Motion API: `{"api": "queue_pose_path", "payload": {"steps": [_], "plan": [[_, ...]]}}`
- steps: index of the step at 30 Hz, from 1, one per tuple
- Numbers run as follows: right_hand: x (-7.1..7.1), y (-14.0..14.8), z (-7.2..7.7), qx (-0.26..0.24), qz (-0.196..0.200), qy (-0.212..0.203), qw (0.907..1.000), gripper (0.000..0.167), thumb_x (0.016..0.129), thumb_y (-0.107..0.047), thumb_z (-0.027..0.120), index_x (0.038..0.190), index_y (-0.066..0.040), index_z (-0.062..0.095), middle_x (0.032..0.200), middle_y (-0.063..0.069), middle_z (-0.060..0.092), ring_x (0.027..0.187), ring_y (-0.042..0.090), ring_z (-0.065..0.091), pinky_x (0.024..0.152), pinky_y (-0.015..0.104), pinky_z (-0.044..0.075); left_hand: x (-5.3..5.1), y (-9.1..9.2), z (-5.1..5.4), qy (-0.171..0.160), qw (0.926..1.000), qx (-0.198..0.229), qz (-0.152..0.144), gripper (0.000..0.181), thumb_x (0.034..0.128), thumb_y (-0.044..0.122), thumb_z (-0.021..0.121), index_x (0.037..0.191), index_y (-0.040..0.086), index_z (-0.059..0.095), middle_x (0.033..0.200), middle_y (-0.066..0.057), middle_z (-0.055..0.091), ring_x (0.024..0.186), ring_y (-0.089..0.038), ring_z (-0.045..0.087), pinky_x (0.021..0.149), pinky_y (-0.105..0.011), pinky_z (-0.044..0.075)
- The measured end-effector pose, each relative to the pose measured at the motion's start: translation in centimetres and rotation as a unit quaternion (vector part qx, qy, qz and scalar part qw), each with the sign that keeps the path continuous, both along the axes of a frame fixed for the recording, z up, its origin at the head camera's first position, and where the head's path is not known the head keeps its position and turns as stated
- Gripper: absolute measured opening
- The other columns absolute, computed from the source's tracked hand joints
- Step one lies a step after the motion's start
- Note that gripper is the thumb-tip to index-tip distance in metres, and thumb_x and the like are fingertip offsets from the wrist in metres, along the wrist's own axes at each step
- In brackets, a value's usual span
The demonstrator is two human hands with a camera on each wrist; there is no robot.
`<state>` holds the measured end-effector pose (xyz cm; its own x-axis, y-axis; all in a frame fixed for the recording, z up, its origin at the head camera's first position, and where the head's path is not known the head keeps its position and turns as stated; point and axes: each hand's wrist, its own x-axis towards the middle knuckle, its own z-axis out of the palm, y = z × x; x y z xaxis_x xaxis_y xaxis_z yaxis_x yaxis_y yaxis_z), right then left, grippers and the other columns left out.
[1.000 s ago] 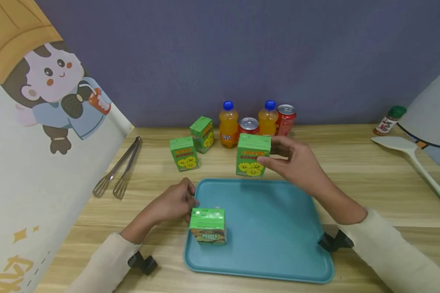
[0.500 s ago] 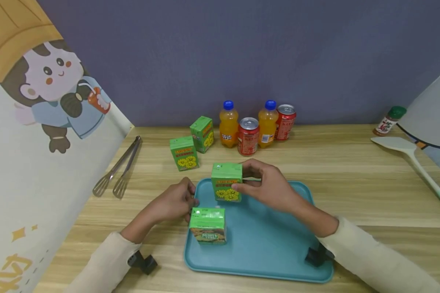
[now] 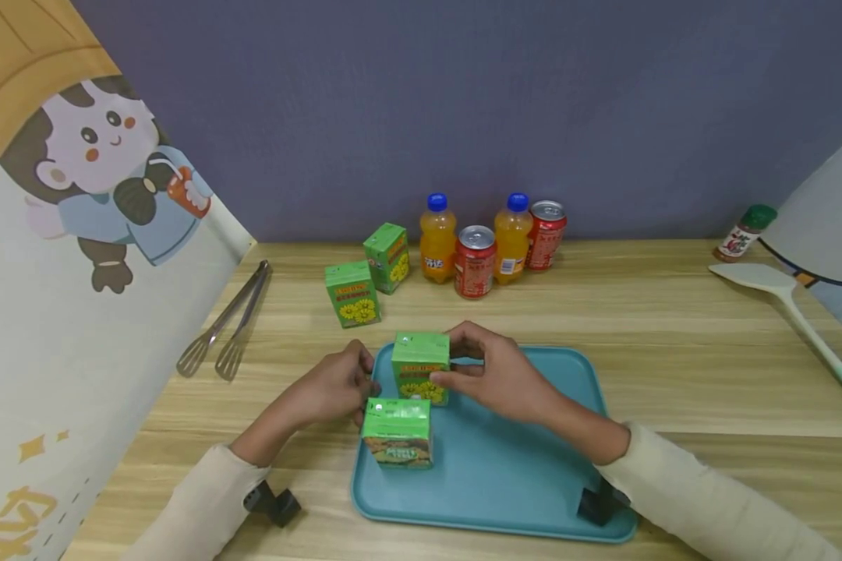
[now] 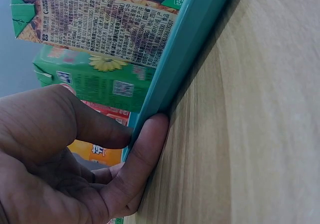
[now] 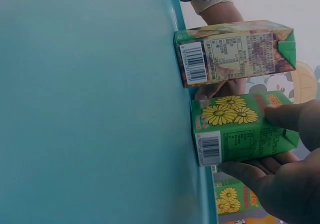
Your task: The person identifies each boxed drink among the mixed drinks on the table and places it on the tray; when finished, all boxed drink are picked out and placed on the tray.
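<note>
My right hand (image 3: 501, 382) grips a green drink carton (image 3: 419, 366) with yellow flowers on its front, thumb on one face and fingers behind. The carton stands upright at the far left corner of the blue tray (image 3: 512, 475); in the right wrist view its base (image 5: 209, 149) meets the tray by the rim. Just nearer stands a second upright carton (image 3: 398, 432), green on top with a brown picture. My left hand (image 3: 333, 386) pinches the tray's left rim (image 4: 172, 66) between thumb and finger, seen closely in the left wrist view.
Behind the tray stand two more green cartons (image 3: 353, 294), two orange soda bottles (image 3: 438, 238) and two red cans (image 3: 475, 263). Metal tongs (image 3: 228, 319) lie at the left. At the right are a pale spatula (image 3: 789, 292) and a green-capped spice jar (image 3: 744, 234).
My right hand has brought the flowered carton from behind the tray, leftward and nearer, down to the tray's far left corner behind the other carton. The left hand has stayed on the rim.
</note>
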<state>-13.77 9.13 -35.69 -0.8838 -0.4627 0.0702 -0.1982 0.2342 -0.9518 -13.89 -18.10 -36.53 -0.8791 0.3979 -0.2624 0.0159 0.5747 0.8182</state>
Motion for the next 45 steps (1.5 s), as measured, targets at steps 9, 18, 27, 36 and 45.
{"api": "queue_pose_path", "payload": {"steps": [9,18,27,36,45], "plan": [[0.0,0.0,0.2,0.001,0.037,-0.007,0.9993,0.038,0.088,-0.015,0.079,0.118,-0.009,0.055,0.122,0.007,0.059,0.116,0.025,0.060,0.089,0.029,0.055,0.0,0.0,0.2,-0.002,1.0000,0.002,0.003,0.016,0.0984,-0.005,0.049,0.114,-0.003,0.044,0.086,-0.014,0.064,0.060,-0.025,0.066,0.056,-0.039,0.055],[-0.5,1.1,1.5,0.004,0.092,-0.029,0.9953,0.051,0.096,-0.034,0.069,0.140,-0.016,0.050,0.135,0.001,0.057,0.127,0.021,0.053,0.099,0.032,0.050,0.2,-0.1,-0.1,-0.014,0.9998,0.013,0.004,0.018,0.0967,-0.006,0.049,0.114,-0.003,0.044,0.086,-0.015,0.065,0.061,-0.026,0.066,0.057,-0.039,0.056],[-4.3,2.0,5.3,-0.028,0.099,0.067,0.9924,0.039,0.104,-0.031,0.057,0.140,-0.015,0.055,0.137,0.000,0.060,0.129,0.022,0.055,0.103,0.036,0.048,0.0,0.0,0.0,-0.008,1.0000,0.003,0.003,0.018,0.0972,-0.005,0.050,0.114,-0.003,0.044,0.085,-0.014,0.065,0.060,-0.026,0.066,0.057,-0.038,0.054],[-9.8,-0.7,7.4,-0.019,0.152,0.122,0.9807,0.040,0.104,-0.019,0.057,0.143,-0.012,0.052,0.142,0.004,0.057,0.130,0.021,0.054,0.105,0.035,0.046,0.1,0.0,0.2,-0.012,0.9999,-0.001,0.007,0.018,0.0978,-0.004,0.051,0.114,-0.002,0.045,0.084,-0.014,0.064,0.061,-0.026,0.066,0.057,-0.038,0.054],[-12.3,-4.1,8.0,0.010,0.190,0.101,0.9766,0.044,0.104,-0.015,0.056,0.146,-0.004,0.047,0.147,0.010,0.052,0.135,0.026,0.049,0.106,0.032,0.044,0.0,0.1,0.2,-0.010,0.9999,-0.010,0.003,0.018,0.0967,-0.004,0.052,0.114,-0.002,0.045,0.083,-0.014,0.065,0.060,-0.025,0.066,0.056,-0.037,0.052]]}}
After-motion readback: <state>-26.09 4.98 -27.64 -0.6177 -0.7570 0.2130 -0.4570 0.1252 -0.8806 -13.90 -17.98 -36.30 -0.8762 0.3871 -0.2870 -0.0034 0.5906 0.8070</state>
